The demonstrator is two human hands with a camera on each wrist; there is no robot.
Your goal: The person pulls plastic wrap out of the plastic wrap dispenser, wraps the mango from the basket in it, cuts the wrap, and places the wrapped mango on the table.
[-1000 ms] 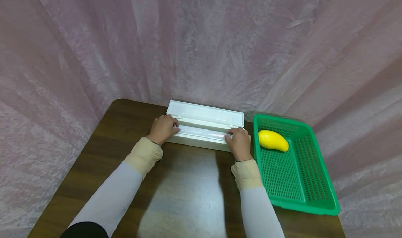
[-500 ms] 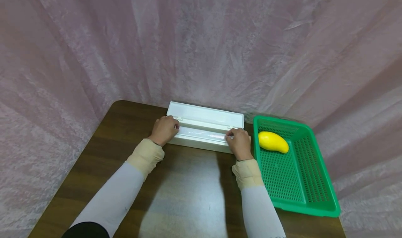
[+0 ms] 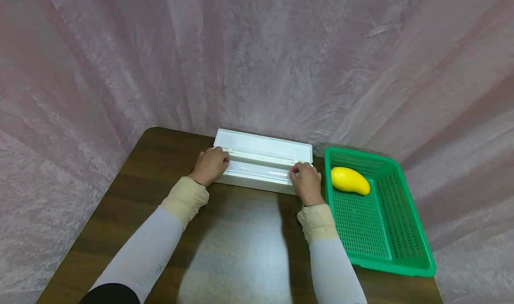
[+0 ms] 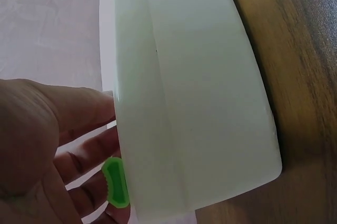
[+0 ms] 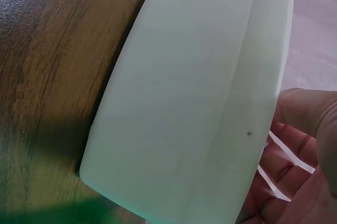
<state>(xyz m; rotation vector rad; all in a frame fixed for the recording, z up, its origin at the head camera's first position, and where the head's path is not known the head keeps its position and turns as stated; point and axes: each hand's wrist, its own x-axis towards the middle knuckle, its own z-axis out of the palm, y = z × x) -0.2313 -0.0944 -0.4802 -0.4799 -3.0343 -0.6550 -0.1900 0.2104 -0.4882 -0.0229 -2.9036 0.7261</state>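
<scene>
I have the right hand [image 3: 307, 183] at the right end, left hand [image 3: 209, 166] at the left, neither nearer. Fingers curled in past the near wall; tips hidden, can't tell if they pinch the film [image 3: 259, 169]. White cling-film dispenser [image 3: 257, 183] spans between them, long axis crosswise. Mango [image 3: 349, 180] in green basket [image 3: 401, 265], right. Lid [image 3: 263, 145] open behind, then curtain [image 3: 257, 72].

Pale pink-mauve crushed-velvet curtain [image 3: 257, 54] behind dark brown wood-grain surface [image 3: 164, 157], hanging in loose folds, continuing down left and right sides. Silvery sheen on cloth. Surface's far left corner rounded. Broad whitish glare [image 3: 241, 255] across near middle, flanked by dark shadows. Grain streaks clear in wrist views.
</scene>
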